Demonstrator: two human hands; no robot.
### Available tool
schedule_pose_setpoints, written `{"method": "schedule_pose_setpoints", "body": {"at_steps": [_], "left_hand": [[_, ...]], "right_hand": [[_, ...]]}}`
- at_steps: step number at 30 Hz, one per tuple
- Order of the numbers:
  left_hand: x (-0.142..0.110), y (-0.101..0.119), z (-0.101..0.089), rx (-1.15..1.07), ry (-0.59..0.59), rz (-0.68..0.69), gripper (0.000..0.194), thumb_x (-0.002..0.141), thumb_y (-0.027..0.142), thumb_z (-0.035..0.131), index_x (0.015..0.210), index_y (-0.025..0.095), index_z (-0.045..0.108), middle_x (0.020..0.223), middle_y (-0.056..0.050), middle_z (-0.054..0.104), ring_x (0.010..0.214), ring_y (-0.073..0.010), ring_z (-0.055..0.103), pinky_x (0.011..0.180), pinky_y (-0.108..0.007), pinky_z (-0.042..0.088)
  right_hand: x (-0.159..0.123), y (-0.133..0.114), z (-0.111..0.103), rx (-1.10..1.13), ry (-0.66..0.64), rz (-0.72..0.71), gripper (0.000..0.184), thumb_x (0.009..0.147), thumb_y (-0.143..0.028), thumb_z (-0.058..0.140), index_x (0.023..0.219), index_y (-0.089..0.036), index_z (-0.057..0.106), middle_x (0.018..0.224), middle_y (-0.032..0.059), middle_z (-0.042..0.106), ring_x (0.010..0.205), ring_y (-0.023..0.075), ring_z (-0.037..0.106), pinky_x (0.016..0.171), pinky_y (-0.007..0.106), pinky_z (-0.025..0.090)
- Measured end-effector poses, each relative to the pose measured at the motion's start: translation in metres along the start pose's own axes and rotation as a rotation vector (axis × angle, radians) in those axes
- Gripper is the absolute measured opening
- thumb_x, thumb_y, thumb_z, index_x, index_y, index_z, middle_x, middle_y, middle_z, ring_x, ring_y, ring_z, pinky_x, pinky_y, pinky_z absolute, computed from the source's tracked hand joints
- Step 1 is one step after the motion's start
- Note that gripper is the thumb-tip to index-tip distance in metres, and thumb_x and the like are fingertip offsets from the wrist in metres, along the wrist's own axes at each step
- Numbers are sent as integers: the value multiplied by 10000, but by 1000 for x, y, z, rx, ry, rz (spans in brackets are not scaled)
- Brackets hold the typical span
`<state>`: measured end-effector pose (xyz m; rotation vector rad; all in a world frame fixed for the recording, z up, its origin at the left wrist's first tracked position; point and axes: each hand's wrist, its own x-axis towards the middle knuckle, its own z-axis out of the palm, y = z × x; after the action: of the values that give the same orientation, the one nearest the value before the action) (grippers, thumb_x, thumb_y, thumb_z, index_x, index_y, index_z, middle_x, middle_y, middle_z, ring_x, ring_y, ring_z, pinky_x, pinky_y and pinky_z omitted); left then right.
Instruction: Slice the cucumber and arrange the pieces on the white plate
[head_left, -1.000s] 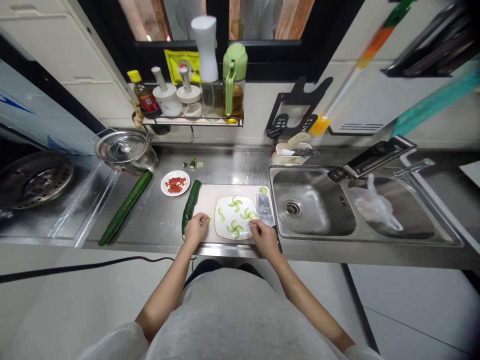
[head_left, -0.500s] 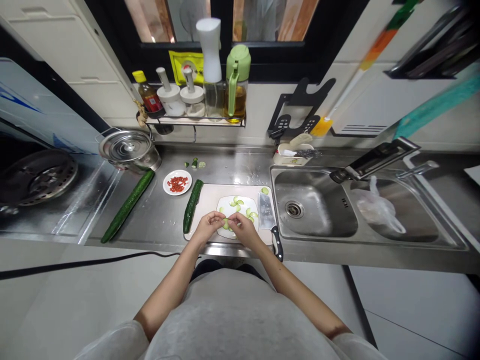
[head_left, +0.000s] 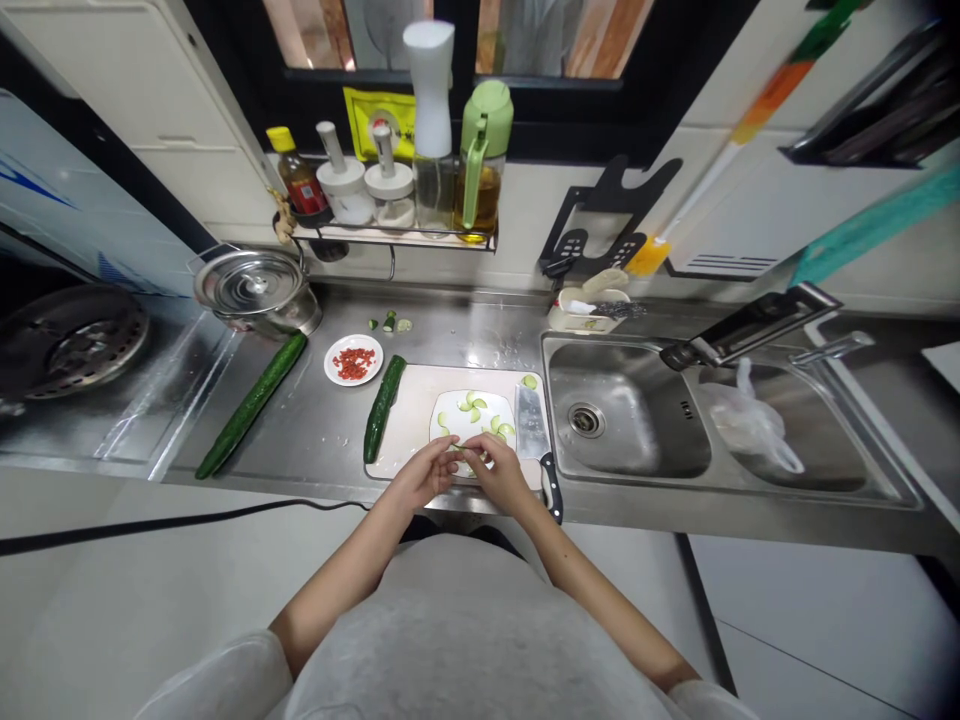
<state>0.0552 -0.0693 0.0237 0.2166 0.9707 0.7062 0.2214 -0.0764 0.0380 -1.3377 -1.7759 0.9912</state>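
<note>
Between the fingertips of my left hand and my right hand is a thin cucumber slice, seen nearly edge-on. Both hands pinch it just above the near side of a white plate. Curved cucumber slices lie in small clusters on that plate, partly hidden by my hands. Under the plate is a pale cutting board. A cleaver rests along the board's right side, its black handle past the near corner. A cut length of cucumber lies on the left edge.
Left of the board stand a small plate of chopped red pieces and a long whole cucumber. A lidded steel pot is behind them. Cucumber ends lie at the back. To the right is a double sink holding a plastic bag.
Both hands have drawn back slightly from the plate towards my body, and the slice between them now shows edge-on. The near-left part of the plate is more exposed.
</note>
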Motion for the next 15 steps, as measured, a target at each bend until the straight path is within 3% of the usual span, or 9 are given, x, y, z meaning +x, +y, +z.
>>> {"method": "schedule_pose_setpoints", "body": {"at_steps": [5,10,15], "left_hand": [[-4,7,2,15,27,29,460,649,262,796,1047,207,573,746,29,599,555,-49,524,447,-144,313],[-12,14,4,45,-5,105,490,640,245,807,1063,202,564,753,21,608,639,-71,580,558,-166,427],[-12,19,3,70,-3,170,556,590,204,838,1072,195,560,769,15,632,688,-77,607,631,-178,453]], "right_hand": [[-1,1,2,42,-25,84,170,868,-353,531,836,-211,620,798,31,622,765,160,539,650,266,420],[0,-3,3,142,-29,188,176,842,-363,534,808,-204,602,764,8,618,709,137,535,609,244,413],[3,-8,3,216,-39,216,215,837,-400,537,765,-203,585,733,-1,607,683,129,526,616,245,417]]}}
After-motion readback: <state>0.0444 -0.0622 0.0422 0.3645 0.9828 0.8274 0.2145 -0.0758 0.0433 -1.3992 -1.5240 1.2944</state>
